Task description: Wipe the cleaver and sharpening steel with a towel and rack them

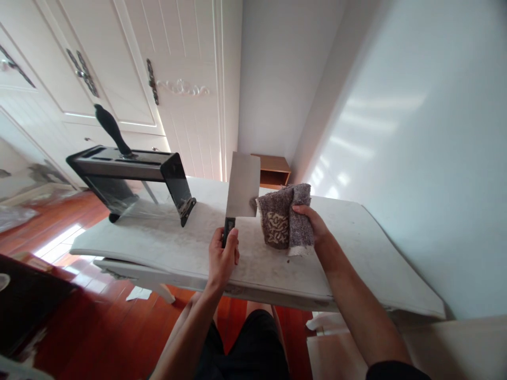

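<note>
My left hand [224,256] is closed round the black handle of a cleaver [244,184]. Its broad steel blade points up and away from me, above the table. In my right hand [312,221] is a folded grey-brown cloth [277,216] with a pale pattern, pinched with the thumb on top. The cloth's left edge is beside the blade's right edge; whether they touch I cannot tell. To the left on the table stands a black knife block [122,166] with clear sides, and one black-handled knife [111,126] sits in it.
The white table [178,248] stretches before me, its front edge near my legs. A white wall [415,132] borders it on the right. Beyond are a white wardrobe [186,53] and a small brown wooden box [273,166]. Paper [138,293] lies on the red floor.
</note>
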The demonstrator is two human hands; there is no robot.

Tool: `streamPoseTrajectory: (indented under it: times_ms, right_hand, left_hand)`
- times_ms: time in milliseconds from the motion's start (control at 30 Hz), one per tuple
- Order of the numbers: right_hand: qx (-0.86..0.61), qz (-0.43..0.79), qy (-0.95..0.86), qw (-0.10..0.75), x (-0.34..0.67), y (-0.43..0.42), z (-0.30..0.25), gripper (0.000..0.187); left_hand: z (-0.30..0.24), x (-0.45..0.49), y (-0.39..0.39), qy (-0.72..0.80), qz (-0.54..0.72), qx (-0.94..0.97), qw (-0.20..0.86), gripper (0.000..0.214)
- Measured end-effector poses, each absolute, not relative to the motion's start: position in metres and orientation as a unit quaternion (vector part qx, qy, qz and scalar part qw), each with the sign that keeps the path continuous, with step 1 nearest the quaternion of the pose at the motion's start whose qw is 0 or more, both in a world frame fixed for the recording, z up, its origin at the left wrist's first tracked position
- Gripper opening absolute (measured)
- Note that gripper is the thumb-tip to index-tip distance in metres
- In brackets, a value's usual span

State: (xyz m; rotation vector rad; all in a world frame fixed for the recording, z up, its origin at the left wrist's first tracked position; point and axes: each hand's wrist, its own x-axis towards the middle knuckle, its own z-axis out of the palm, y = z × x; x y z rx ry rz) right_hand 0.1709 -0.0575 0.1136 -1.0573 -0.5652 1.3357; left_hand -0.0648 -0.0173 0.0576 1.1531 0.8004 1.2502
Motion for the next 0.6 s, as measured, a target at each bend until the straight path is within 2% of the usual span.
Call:
streamPoseTrajectory:
  times_ms: [133,367,467,600]
  right_hand:
    - [-0.457,0.635,-0.165,0.601,0.171,-0.05,0.111,0.022]
    - [-0.483,0.537,-0.153,0.675,0.186,-0.042,0.105,0.024]
    - [-0.48,0.52,-0.171,0.686,0.184,-0.039,0.103,0.028]
    - [-0.475,0.555,-0.197,0.654,0.176,-0.038,0.101,0.037]
  left_hand:
    - [0.057,-0.068,-0.02,0.298,0.565,0.485,0.597,0.032]
    - [0.053,-0.07,-0.024,0.226,0.555,0.51,0.618,0.027]
    - [0.052,-0.07,-0.021,0.215,0.544,0.51,0.631,0.028]
    - [0.057,-0.063,-0.019,0.214,0.549,0.482,0.648,0.031]
